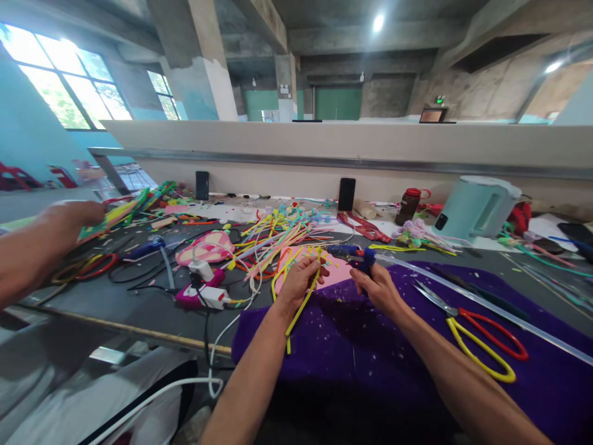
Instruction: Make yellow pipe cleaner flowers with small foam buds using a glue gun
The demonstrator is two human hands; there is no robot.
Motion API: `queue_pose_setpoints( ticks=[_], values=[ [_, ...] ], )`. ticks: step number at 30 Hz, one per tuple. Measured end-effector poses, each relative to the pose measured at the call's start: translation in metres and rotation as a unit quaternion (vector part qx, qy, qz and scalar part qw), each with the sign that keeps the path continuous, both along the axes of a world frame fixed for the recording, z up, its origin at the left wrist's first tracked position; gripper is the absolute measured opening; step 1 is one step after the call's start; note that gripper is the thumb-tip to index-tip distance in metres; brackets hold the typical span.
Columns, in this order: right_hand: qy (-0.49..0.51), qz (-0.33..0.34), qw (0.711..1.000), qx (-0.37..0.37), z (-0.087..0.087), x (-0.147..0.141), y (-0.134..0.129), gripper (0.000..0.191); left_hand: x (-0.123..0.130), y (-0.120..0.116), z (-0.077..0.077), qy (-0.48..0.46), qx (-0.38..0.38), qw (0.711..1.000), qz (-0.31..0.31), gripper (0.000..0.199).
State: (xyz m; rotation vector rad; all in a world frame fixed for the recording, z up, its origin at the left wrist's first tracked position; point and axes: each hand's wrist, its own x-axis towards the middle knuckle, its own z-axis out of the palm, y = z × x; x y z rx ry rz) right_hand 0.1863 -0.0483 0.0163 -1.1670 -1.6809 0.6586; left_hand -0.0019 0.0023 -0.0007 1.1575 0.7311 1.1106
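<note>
some yellow stems (302, 307) sit pinched in the left hand (303, 281) above the purple cloth (333, 346), while the right hand (377, 285) grips a blue glue gun (365, 259) near them. best to steady the stems and keep that pinch clear of the probably hot nozzle (335, 250).

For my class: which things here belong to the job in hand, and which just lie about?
In the job:
yellow fuzzy strands, left hand
blue plastic glue gun, right hand
long clear glue stick behind the gun
perhaps metal scissors with red and yellow handles, untouched

Apparently lying about:
pale-green plastic kettle
brown bottle with red lid
black rectangular phone nearer the bottle
</note>
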Motion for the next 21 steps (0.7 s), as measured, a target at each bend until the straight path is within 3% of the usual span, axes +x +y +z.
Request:
queue_pose_setpoints(
  ticks=[11, 21],
  values=[
    [-0.050, 0.026, 0.998, 0.016, 0.0021, -0.0024, -0.0020, 0.024, -0.0008, 0.0012, 0.0021, 0.006, 0.005, 0.999, 0.033, 0.029],
    [-0.034, -0.013, 0.999, 0.013, -0.0016, -0.0013, 0.0003, 0.024, -0.0005, 0.0004, 0.0012, 0.023, 0.013, 0.999, 0.031, 0.032]
  ],
)
